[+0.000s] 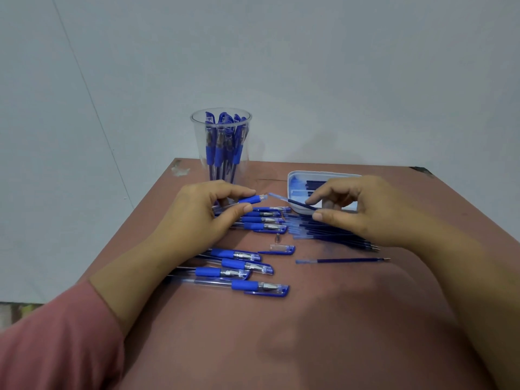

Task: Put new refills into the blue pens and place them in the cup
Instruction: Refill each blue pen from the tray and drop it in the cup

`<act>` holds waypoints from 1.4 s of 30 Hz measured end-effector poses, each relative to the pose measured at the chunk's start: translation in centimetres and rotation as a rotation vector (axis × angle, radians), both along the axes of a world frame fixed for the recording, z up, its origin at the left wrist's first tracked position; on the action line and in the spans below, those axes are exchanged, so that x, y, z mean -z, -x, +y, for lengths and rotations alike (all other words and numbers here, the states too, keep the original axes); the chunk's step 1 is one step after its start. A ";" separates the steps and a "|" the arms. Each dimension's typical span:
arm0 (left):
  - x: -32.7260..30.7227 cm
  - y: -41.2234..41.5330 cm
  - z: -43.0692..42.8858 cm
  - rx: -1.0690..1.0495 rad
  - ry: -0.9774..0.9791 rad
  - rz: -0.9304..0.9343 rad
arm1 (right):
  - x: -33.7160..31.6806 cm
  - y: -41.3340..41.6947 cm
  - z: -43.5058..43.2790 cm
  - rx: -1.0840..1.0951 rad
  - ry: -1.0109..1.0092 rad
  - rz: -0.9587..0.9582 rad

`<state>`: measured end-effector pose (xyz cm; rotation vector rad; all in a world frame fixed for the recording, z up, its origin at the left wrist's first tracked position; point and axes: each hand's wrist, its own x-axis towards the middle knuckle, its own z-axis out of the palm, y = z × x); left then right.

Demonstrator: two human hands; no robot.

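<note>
The left hand (202,212) pinched a pen barrel (251,199). The right hand (357,206) pinched a refill (292,202), its end just beside the barrel's opening.

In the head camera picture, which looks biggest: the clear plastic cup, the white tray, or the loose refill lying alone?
1. Clear plastic cup, biggest.
2. White rectangular tray, though the right hand covers much of it.
3. Lone dark blue refill, thinnest.
</note>
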<state>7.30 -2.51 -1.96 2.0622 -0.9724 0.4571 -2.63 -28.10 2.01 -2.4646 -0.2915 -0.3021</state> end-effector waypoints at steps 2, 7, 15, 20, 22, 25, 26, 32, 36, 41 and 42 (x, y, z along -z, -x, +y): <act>0.0 -0.1 0.0 -0.008 0.025 0.026 | 0.1 -0.3 0.1 0.003 -0.024 -0.012; -0.2 0.1 0.0 0.001 0.033 0.038 | 0.3 -0.3 0.3 -0.005 -0.052 -0.025; -0.3 0.0 0.0 0.021 0.061 0.064 | 0.7 -0.5 0.2 0.002 -0.067 -0.068; -0.4 -0.1 0.1 0.017 0.046 0.045 | 0.8 -0.5 0.1 -0.019 -0.050 -0.061; -0.6 -0.1 0.2 0.021 0.039 0.035 | 0.9 -0.6 0.2 -0.022 -0.039 -0.057; -0.8 0.0 0.2 0.042 0.046 0.043 | 0.9 -0.6 0.1 -0.026 -0.045 -0.053; -0.9 0.1 0.2 0.048 0.048 0.052 | 1.0 -0.6 0.1 -0.024 -0.042 -0.049; -1.1 0.1 0.5 0.079 0.004 0.038 | 0.9 -0.6 0.1 -0.027 -0.011 -0.072; -1.2 0.0 0.6 0.068 -0.127 -0.051 | 1.0 -0.9 0.1 -0.004 0.142 -0.211; -1.2 0.8 -0.1 0.097 -0.180 -0.098 | 1.6 -1.6 2.4 -0.109 0.206 -0.316; -1.1 0.8 -0.1 0.093 -0.177 -0.098 | 1.5 -1.7 2.5 -0.107 0.194 -0.320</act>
